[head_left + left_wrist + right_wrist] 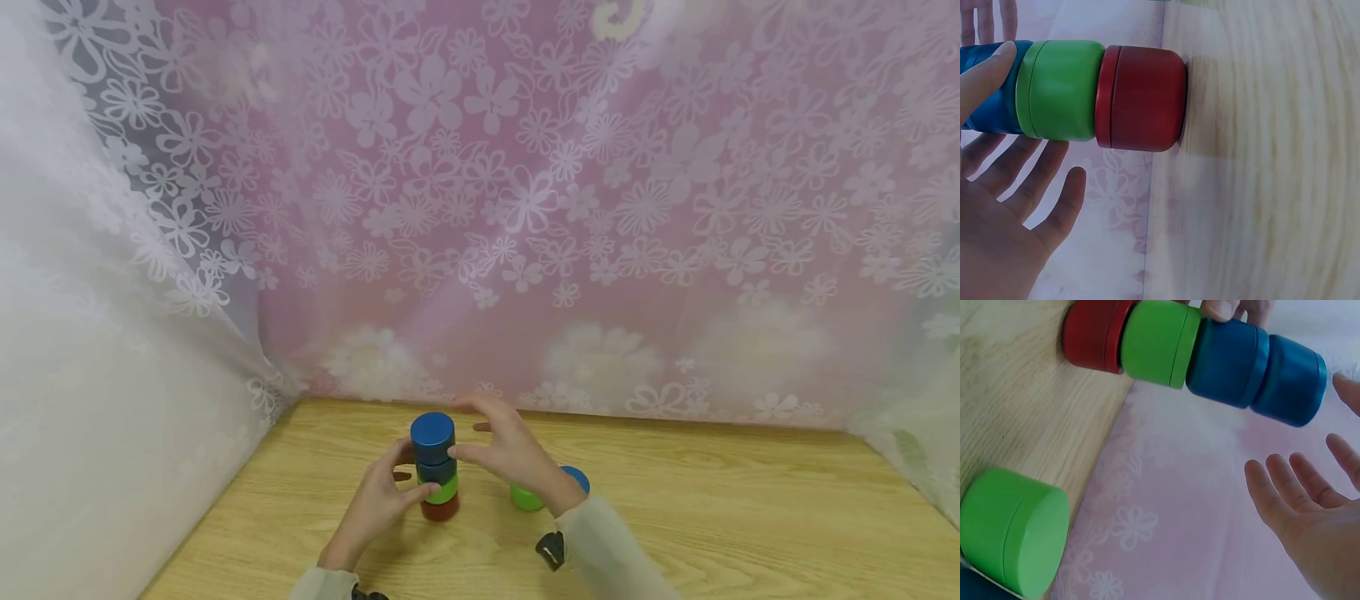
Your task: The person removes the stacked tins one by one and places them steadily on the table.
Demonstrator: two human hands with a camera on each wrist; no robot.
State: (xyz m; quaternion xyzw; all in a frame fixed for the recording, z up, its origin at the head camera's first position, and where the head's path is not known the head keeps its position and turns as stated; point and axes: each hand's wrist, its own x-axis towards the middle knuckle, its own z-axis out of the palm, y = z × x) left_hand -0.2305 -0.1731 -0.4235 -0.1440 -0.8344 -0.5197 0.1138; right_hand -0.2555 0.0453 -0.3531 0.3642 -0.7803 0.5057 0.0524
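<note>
Four-coloured order aside, a stack of small lidded canisters stands upright on the table: a red canister [1147, 100] at the bottom, a green canister [1063, 90] above it, then a lower blue canister [1225, 362] and an upper blue canister [432, 437]. My left hand [378, 500] holds the stack, its thumb on the lower blue canister close to the green one and its fingers round the other side. Beside the top, my right hand [513, 450] is spread with nothing in it. A small gap separates its thumb from the upper blue canister in the right wrist view.
Right of the stack, partly behind my right forearm, stand another green canister [1016, 531] and another blue canister [576, 478]. The wooden table [750, 517] is bounded by a flowered pink curtain [525, 250] behind and a white sheet [112, 375] at left.
</note>
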